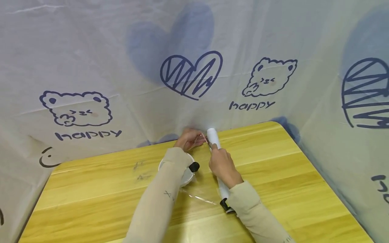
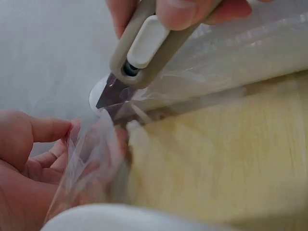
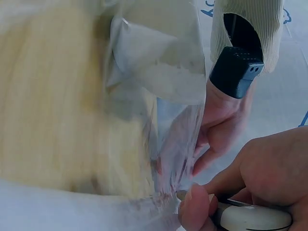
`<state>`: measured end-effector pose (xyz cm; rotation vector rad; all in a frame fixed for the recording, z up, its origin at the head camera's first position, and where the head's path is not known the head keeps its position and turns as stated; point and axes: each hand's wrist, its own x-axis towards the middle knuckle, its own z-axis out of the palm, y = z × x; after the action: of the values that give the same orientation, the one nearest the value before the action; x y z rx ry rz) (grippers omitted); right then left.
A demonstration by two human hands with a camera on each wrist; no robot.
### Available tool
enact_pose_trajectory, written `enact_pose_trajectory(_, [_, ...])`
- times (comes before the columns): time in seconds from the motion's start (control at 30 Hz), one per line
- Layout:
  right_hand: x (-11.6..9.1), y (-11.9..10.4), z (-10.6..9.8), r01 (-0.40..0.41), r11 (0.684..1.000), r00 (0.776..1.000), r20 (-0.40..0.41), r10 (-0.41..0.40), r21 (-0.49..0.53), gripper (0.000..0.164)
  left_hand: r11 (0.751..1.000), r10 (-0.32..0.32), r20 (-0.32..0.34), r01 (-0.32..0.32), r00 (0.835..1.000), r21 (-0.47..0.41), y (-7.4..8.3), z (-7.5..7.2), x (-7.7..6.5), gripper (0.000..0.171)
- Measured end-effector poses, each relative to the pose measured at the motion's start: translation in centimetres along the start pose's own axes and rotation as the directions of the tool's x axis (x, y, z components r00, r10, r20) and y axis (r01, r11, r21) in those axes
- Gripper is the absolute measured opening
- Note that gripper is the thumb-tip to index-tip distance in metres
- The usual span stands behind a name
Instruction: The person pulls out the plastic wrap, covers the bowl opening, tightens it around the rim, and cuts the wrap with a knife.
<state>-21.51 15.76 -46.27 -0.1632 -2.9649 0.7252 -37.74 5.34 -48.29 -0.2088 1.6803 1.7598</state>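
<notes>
My right hand (image 1: pixel 223 165) grips a utility knife (image 2: pixel 144 48) beside a white roll of cling film (image 1: pixel 213 138). In the left wrist view the knife's dark blade (image 2: pixel 110 94) meets the clear film (image 2: pixel 89 154) close to the roll's end. My left hand (image 1: pixel 189 139) pinches the film's edge between thumb and fingers, just left of the blade. Clear film stretches across the right wrist view, with the left hand partly seen through it. A white bowl (image 1: pixel 186 180) stands under the left forearm, which hides part of it.
A wood-grain table (image 1: pixel 97 189) lies under everything, its far edge against a pale printed cloth (image 1: pixel 139 111). The cloth also hangs along the right side. Black camera mounts sit on the left wrist (image 1: pixel 193 167) and the right wrist (image 1: pixel 226 206).
</notes>
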Motion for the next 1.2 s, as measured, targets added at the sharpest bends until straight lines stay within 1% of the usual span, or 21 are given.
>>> enact_pose_trajectory(0.1, [-0.2,0.0,0.0,0.010,1.000,1.000,-0.006,-0.010,-0.015,0.037,1.000,0.016,0.002,-0.016,1.000,-0.002,0.0,-0.1,-0.1,0.020])
enact_pose_trajectory(0.2, [-0.3,0.0,0.0,0.010,0.999,1.000,-0.005,-0.010,-0.031,0.038,1.000,0.018,0.013,-0.018,1.000,-0.012,0.0,-0.2,0.0,0.019])
enact_pose_trajectory(0.37, [-0.6,0.0,-0.2,0.011,0.999,1.000,-0.005,-0.011,-0.052,0.031,1.000,0.006,0.025,-0.005,1.000,-0.026,0.0,-0.3,0.1,0.022])
enact_pose_trajectory(0.5, [-1.0,-0.1,-0.3,0.008,0.998,1.000,0.011,-0.007,-0.069,0.027,0.999,0.000,0.023,0.001,1.000,-0.044,0.0,-0.2,0.1,0.025])
enact_pose_trajectory(0.63, [-1.5,-0.4,-0.5,0.005,0.997,0.999,0.039,-0.002,-0.078,0.029,0.999,0.007,0.019,-0.006,1.000,-0.051,0.0,-0.2,0.1,0.026])
enact_pose_trajectory(0.73, [-1.8,-0.7,-0.7,0.004,0.997,0.999,0.053,0.000,-0.082,0.035,0.998,0.019,0.023,-0.018,1.000,-0.058,0.0,-0.2,0.1,0.027])
enact_pose_trajectory(0.83, [-2.3,-0.9,-0.7,0.016,0.996,0.998,0.061,-0.011,-0.087,0.042,0.998,0.031,0.010,-0.030,0.999,-0.060,0.0,-0.3,0.0,0.027])
enact_pose_trajectory(0.97, [-3.1,-0.9,-0.7,0.018,0.996,0.997,0.074,-0.012,-0.089,0.051,0.999,0.023,0.005,-0.023,1.000,-0.044,-0.1,-0.1,0.0,0.027])
enact_pose_trajectory(1.1, [-3.8,-0.7,-0.6,0.012,0.996,0.997,0.075,-0.005,-0.093,0.051,0.999,0.019,0.017,-0.018,1.000,-0.026,-0.2,0.0,0.1,0.025])
enact_pose_trajectory(1.2, [-4.1,-0.8,-0.7,0.030,0.995,0.998,0.063,-0.024,-0.091,0.047,0.999,0.030,0.006,-0.030,1.000,-0.019,-0.1,-0.2,0.0,0.024])
